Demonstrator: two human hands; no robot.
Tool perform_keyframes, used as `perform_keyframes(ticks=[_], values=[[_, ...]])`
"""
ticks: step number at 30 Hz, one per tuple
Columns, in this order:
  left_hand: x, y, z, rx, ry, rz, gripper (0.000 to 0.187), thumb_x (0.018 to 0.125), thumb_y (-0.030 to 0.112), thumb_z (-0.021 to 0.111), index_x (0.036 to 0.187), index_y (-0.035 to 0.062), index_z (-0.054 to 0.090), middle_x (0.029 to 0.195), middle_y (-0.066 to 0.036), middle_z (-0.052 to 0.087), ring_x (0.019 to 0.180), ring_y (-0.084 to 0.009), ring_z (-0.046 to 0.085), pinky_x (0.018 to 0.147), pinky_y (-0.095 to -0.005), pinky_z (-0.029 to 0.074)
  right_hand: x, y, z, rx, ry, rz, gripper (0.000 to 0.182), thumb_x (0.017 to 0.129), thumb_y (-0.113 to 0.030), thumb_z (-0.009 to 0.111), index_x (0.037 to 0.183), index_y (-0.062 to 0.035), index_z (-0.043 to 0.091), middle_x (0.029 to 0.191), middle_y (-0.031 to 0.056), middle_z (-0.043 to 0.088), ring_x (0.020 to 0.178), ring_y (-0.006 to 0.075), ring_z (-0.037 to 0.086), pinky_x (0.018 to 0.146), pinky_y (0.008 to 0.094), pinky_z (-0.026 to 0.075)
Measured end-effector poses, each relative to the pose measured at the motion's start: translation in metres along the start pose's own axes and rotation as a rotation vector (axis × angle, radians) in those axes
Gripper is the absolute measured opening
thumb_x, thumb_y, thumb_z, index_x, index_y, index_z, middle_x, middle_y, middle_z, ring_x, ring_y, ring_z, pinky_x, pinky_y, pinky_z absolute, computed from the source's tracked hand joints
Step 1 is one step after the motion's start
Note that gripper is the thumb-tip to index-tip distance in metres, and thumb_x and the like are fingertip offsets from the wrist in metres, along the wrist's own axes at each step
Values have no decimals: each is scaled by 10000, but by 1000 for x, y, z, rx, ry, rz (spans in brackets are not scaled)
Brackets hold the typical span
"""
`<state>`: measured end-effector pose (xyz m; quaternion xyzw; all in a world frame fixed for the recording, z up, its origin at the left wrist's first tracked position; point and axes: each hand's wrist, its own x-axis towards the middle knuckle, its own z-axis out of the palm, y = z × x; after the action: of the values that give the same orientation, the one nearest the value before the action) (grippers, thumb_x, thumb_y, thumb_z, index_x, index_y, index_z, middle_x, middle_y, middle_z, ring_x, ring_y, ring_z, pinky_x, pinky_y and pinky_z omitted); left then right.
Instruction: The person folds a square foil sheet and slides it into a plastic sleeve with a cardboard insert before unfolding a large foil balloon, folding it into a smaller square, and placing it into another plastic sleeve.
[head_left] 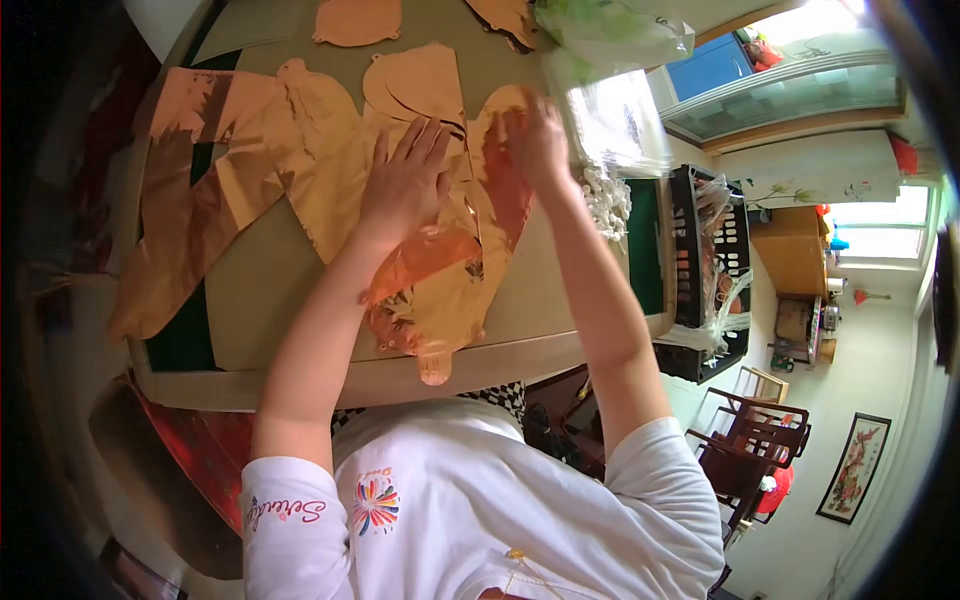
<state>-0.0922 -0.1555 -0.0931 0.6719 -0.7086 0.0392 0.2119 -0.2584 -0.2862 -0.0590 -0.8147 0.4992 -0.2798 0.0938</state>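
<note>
Several flat, shiny rose-gold foil pieces (330,150) lie on a beige table (270,300). My left hand (410,170) rests on the foil near the middle, its fingers spread and pointing away from me. To its right, my right hand (535,140) touches the upper end of a long foil piece (500,180); its fingertips are blurred. Below my left hand, a crumpled foil piece with a rounded tab (435,300) reaches toward the table's near edge.
Clear plastic bags (615,120) and white stringy material (607,205) lie right of my right hand. A black crate (685,250) stands beyond the table's right edge. A green-white bag (610,35) is at the back. Dark wooden chairs (740,430) stand farther right.
</note>
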Motion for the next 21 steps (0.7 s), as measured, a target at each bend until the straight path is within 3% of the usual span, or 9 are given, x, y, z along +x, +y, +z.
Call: perform_keyframes(ticks=[6,9,12,15,18,21], values=[[3,-7,13,19,-2,12,589,898,341,539,1425,103,425,1519,-76,367,1401,-250,342,1099,-592,273,13,28,-15,-157,-226,36,353,872,-248,619,1163,-50,595,1199,201,595,1178,380,503,960,465,445],[1,-7,18,-18,45,12,600,892,341,544,1428,101,421,1518,-76,367,1400,-251,343,1096,-595,279,8,28,-10,-176,-122,70,289,875,-252,619,1089,-59,632,1158,174,616,1152,354,528,953,446,452],[2,-1,7,-20,-13,-40,563,925,347,483,1429,101,428,1515,-56,384,1411,-199,328,1150,-545,211,14,29,-7,-218,-8,12,304,864,-260,630,1110,-81,633,1161,172,610,1124,349,549,945,438,460],[3,-2,10,-7,-39,-41,567,934,356,463,1438,101,414,1529,-50,360,1421,-194,308,1153,-543,203,28,37,-8,-295,-79,10,340,853,-282,640,1127,-81,631,1215,171,584,1135,349,544,945,440,463],[4,-1,5,-7,-62,-36,566,939,357,450,1440,97,409,1539,-51,342,1431,-191,287,1157,-541,195,47,63,6,-109,-164,52,317,813,-306,679,1011,-58,666,1024,206,640,937,374,626,844,452,490],[2,-3,15,-21,49,-14,560,897,314,523,1408,96,450,1517,-74,368,1399,-232,347,1120,-579,253,53,66,15,-289,-118,-58,259,812,-259,665,954,-43,656,975,227,655,919,385,636,818,454,498]])
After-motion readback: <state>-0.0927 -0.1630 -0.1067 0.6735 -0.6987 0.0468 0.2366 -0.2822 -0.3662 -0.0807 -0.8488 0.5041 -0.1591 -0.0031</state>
